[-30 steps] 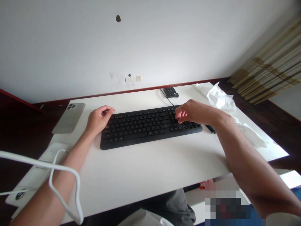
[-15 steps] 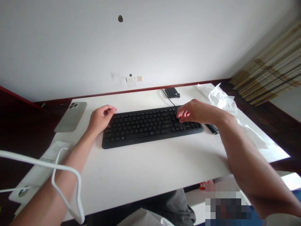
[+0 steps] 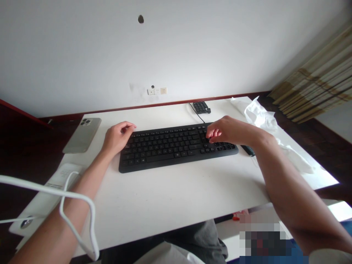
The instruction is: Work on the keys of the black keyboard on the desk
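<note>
A black full-size keyboard (image 3: 162, 160) lies at a slight slant on the white desk (image 3: 176, 198). My left hand (image 3: 118, 137) is closed at its far left corner, the thumb side against the keyboard and the fingers curled by the rear edge. Over the right part of the keys is my right hand (image 3: 218, 131), its fingers bent and pressed together just left of the number pad. Whatever may be between those fingertips is hidden. Some keys at the right end look different from the rest, with lighter outlines.
A phone (image 3: 82, 135) lies at the left, with a white box (image 3: 41, 203) and a white cable (image 3: 92, 227) nearer. Behind the keyboard is a small black keypad-like piece (image 3: 200, 107). Crumpled white wrapping (image 3: 260, 113) and a dark slim object (image 3: 248, 150) are at the right.
</note>
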The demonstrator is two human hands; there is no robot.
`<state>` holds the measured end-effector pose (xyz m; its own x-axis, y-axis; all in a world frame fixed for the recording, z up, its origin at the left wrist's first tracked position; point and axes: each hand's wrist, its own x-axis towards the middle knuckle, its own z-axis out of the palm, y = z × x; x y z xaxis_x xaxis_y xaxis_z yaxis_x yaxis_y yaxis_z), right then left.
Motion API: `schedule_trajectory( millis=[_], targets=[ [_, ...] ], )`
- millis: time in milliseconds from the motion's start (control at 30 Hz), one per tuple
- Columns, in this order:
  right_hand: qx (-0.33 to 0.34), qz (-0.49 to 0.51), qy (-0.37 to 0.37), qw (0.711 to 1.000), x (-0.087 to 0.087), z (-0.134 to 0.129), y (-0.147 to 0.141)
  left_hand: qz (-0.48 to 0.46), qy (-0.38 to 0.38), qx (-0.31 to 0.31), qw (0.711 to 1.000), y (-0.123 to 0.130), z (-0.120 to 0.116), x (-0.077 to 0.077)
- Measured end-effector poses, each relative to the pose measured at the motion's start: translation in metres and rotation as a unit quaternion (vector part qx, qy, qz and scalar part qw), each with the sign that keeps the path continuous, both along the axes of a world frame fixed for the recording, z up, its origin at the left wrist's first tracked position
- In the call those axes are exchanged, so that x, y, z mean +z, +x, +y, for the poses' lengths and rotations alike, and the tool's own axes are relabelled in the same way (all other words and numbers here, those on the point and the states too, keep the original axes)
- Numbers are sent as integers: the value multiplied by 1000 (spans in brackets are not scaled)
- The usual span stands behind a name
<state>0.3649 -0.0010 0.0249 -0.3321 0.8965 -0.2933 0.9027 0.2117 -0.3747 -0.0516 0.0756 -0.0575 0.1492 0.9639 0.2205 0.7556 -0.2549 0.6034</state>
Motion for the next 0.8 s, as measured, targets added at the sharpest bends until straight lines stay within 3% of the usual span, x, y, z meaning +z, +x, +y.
schedule_trajectory(
  millis=[800],
  targets=[
    [-7,16,-7,1000,1,1,0,3,-2,7,1000,-1,1,-2]
  ],
)
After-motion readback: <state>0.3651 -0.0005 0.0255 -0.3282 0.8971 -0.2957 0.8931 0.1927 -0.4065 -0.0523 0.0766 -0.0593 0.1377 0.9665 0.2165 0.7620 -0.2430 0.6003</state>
